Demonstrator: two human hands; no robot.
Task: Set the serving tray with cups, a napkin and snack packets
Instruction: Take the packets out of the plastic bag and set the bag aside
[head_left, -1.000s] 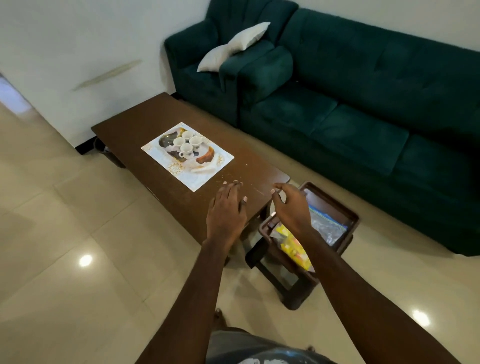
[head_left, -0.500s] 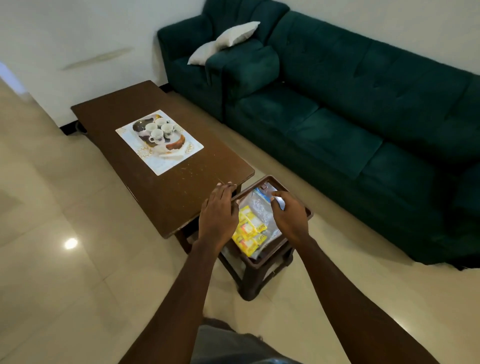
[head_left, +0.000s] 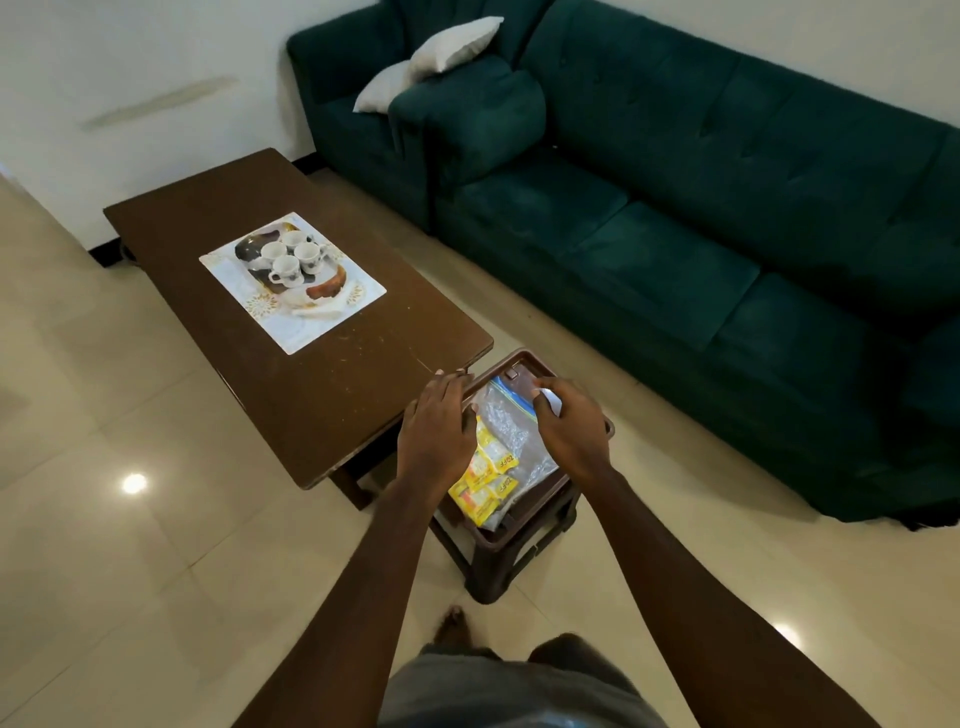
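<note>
both hands (head_left: 439, 431) over snack bag (head_left: 506, 441), stool rim (head_left: 524, 358) abuts table (head_left: 311, 332) edge

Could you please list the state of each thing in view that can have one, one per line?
Cups: four, upright, grouped on the serving tray.
Serving tray: resting on the placemat on the coffee table.
Clear bag: lying on the stool, whether sealed cannot be told.
Snack packets: yellow, inside the bag.
Left hand: open, over the bag's left edge.
Right hand: curled around something small and white.
</note>
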